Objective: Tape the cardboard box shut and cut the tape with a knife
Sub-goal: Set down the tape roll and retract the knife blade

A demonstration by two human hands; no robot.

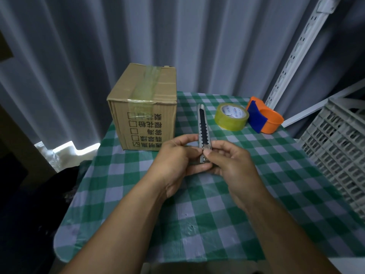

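Green-and-white checked tabletop (197,224) carrying a brown corrugated cardboard box (144,107) at its far left, flaps down under greenish clear tape, likely light and rigid, best steadied by its walls. Well right of it, a yellowish roll of clear packing tape (231,116) touching an orange-and-blue plastic dispenser (264,118). Nearest, left hand (175,161) and right hand (231,163), each grip closed around the rear of a slim grey metal utility knife (203,131), stiff, perhaps slippery, tip pointing away, blade seemingly retracted.

Brown cardboard box (145,107) stands upright at the table's far left, clear tape strip (147,84) over its closed top seam; the slim grey utility knife (203,128) points away, held above the cloth.
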